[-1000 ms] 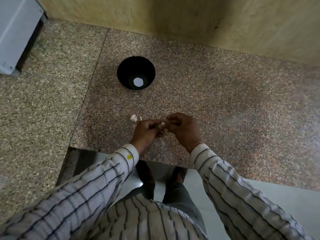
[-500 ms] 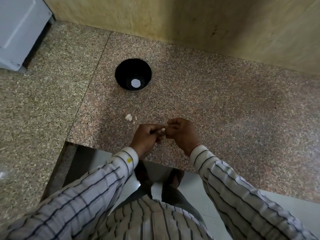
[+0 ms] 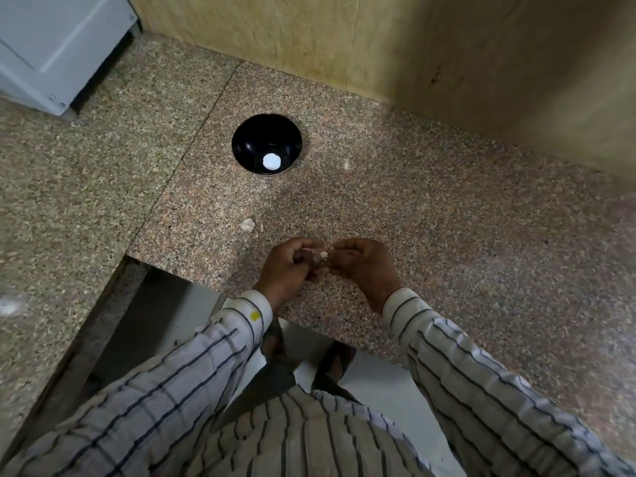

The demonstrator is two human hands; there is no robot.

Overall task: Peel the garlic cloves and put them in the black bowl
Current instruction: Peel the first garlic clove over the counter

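Garlic clove (image 3: 321, 254) was pinched from both sides by the left hand (image 3: 289, 266) and right hand (image 3: 361, 266), low over the near edge of the counter (image 3: 447, 235) and well short of the black bowl (image 3: 254, 136), likely so 1 hand steadied it while the other picked off skin.

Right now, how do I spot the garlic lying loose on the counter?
Find the black bowl on the speckled counter. Nearer the person, just short of the left hand, lies the loose garlic piece. It is pale, ridged and untouched, unlike the clove pinched between left hand and right hand.
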